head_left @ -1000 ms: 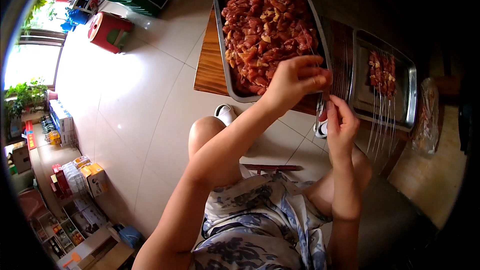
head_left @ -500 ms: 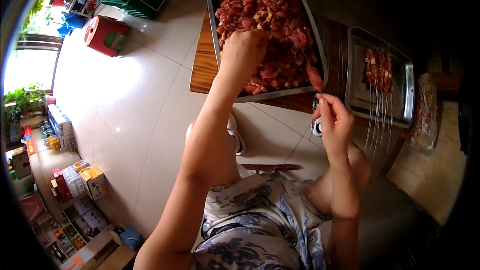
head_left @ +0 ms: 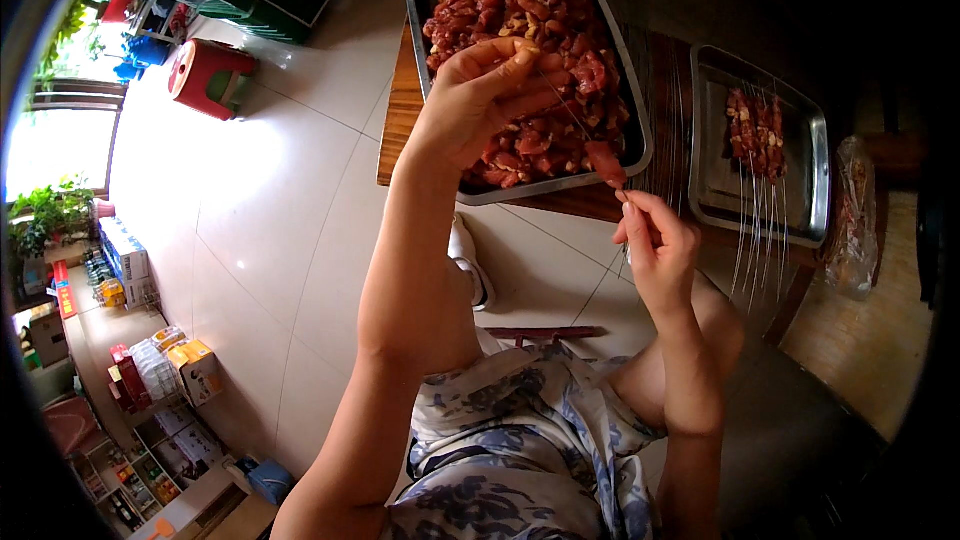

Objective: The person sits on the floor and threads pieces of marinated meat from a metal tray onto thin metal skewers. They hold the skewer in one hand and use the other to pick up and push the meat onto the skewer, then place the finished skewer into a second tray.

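Note:
My right hand point(head_left: 655, 235) pinches a thin metal skewer point(head_left: 572, 118) near a piece of raw meat point(head_left: 605, 162) threaded on it. The skewer slants up and left, its bare end close to my left hand point(head_left: 475, 95). Thumb and forefinger of that hand are pressed together on a small pale yellowish piece of meat point(head_left: 526, 46), mostly covered by the fingertips; its other fingers are spread. Beneath is a large metal tray point(head_left: 640, 110) heaped with raw meat chunks point(head_left: 480, 15).
The tray sits on a wooden table point(head_left: 400, 130). Loose skewers point(head_left: 665, 100) lie to its right, then a smaller metal tray point(head_left: 712, 195) with several loaded meat skewers point(head_left: 757, 135). A clear plastic bag point(head_left: 852, 230) lies beyond. A red stool point(head_left: 205, 75) stands far left.
My left hand has come up off the meat pile and turned, pinching a small piece near the skewer's end. My right hand and the skewer have shifted slightly left.

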Motion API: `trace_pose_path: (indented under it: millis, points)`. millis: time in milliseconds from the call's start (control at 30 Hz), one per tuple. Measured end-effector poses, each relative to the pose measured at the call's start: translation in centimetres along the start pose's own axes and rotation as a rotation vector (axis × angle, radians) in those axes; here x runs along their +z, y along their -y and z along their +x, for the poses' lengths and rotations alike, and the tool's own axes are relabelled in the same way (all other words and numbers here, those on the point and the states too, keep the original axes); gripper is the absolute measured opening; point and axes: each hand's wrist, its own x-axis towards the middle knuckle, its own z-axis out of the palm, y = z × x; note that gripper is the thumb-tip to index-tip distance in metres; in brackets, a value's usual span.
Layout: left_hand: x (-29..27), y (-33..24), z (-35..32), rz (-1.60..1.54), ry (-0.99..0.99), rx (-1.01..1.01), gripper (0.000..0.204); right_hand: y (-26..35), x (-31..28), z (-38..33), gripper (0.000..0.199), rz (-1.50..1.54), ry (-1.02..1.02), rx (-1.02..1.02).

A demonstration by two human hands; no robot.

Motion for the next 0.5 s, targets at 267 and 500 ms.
trace_pose_path:
  millis: [267, 500]
  points:
    - [-0.12, 0.73, 0.0, -0.045, 0.025, -0.031, 0.019, 0.05, -0.11, 0.04, 0.013, -0.028, -0.007, -0.02]
    - [0.07, 0.5, -0.31, -0.073, 0.057, -0.094, 0.016, -0.44, 0.04, -0.16, 0.014, -0.011, -0.023, -0.035]
